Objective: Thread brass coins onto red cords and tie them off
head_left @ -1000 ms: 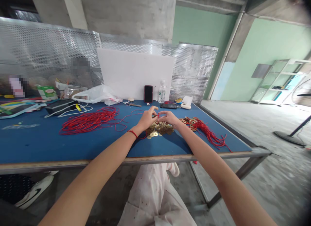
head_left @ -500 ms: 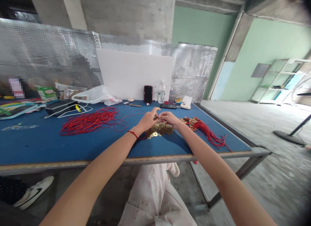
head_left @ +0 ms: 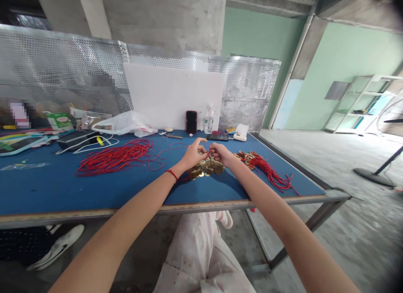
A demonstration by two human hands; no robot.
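The workstation is a blue table in a concrete room, with a perforated screen and a white board along its far edge. Clock positions are read from the coins, with 12 o'clock pointing away from the person. The coins, gold-coloured and holed, lie in a pile on the table, directly in front of the person. The left hand is located at the 11 o'clock side of the pile, thumb and finger closed on a thin red cord, one finger extended. The right hand is located at the 1 o'clock side, fingers curled, pinching the same cord; the exact fingertip contact is too small to resolve. A red bracelet encircles the left wrist. A skein of red cord lies between 9 and 10 o'clock, well apart from the pile. A tassel of red cords, coins at its near-pile end, lies at 3 o'clock. At 10 o'clock, beyond the skein, rests a white bag. An upright phone stands between 11 and 12 o'clock; a flat black device lies just past 12.
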